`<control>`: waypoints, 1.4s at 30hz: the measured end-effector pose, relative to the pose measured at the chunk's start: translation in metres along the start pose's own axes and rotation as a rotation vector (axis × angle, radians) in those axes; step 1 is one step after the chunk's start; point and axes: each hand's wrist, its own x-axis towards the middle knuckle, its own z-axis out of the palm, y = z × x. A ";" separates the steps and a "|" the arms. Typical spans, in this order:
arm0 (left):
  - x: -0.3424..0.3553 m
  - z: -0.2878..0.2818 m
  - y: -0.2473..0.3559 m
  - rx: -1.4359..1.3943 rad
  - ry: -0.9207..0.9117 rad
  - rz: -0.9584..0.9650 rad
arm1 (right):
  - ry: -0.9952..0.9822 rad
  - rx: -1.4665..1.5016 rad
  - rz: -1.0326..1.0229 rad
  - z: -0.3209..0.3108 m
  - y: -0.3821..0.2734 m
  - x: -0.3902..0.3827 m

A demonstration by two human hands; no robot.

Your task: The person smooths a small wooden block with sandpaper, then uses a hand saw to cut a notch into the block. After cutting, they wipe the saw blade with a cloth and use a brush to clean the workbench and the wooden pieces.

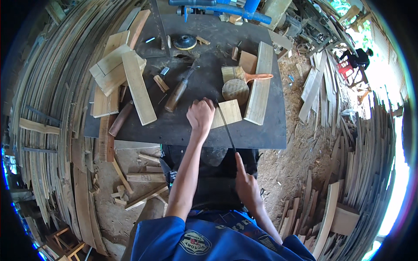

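On the dark tabletop point(196, 135), near its front edge, lies a small pale wooden board point(230, 112). My left hand point(201, 115) is closed and presses down at the board's left side; its fingertips are hidden under the hand. My right hand point(248, 187) grips a long thin dark-bladed tool point(227, 128), the index finger stretched along it. The blade crosses the board and slants up to the left, seen nearly edge-on, so I cannot tell a saw from a file. Its handle is hidden in my hand. Just beyond the board are a round wooden disc point(235, 91) and a paintbrush point(250, 75).
Left of my hands lie a wooden-handled chisel point(176, 95), a long plank point(139, 87) and stacked boards point(111, 65). A longer board point(260, 85) borders the right side. Farther back sits a round sanding pad point(185, 42). Timber piles point(52, 108) flank the table; a person point(359, 58) is far right.
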 end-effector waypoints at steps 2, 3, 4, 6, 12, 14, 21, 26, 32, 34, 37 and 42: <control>0.000 0.001 -0.002 0.011 0.013 0.003 | -0.063 0.102 -0.057 -0.024 0.004 0.003; 0.001 0.001 -0.004 0.022 0.025 0.004 | -0.063 0.154 -0.039 -0.033 0.005 0.005; 0.002 0.001 -0.003 0.025 0.038 -0.004 | -0.060 0.201 -0.011 -0.044 0.005 0.007; 0.003 0.001 -0.002 0.008 0.054 -0.029 | 0.015 0.189 -0.010 -0.043 0.013 0.006; -0.002 0.000 0.002 -0.063 0.060 -0.028 | -0.034 0.065 0.003 -0.024 0.020 -0.007; -0.001 -0.002 0.000 -0.069 0.044 -0.041 | -0.005 0.051 0.009 -0.018 0.011 -0.011; 0.002 -0.012 0.000 -0.138 -0.112 -0.060 | 0.415 0.315 0.142 -0.016 0.019 0.003; 0.018 -0.029 -0.039 -0.549 -0.632 -0.062 | 0.467 -0.040 0.315 -0.016 0.065 0.069; 0.002 -0.046 -0.084 -1.514 -0.746 -0.328 | 0.247 -0.414 0.320 -0.038 0.061 0.116; 0.001 -0.050 -0.083 -1.699 -0.684 -0.434 | 0.339 -0.353 0.182 -0.049 0.070 0.138; 0.000 -0.046 -0.092 -1.852 -0.713 -0.520 | 0.500 0.056 0.127 -0.070 0.074 0.201; -0.004 -0.045 -0.084 -1.918 -0.916 -0.372 | 0.538 0.386 0.533 -0.089 0.123 0.322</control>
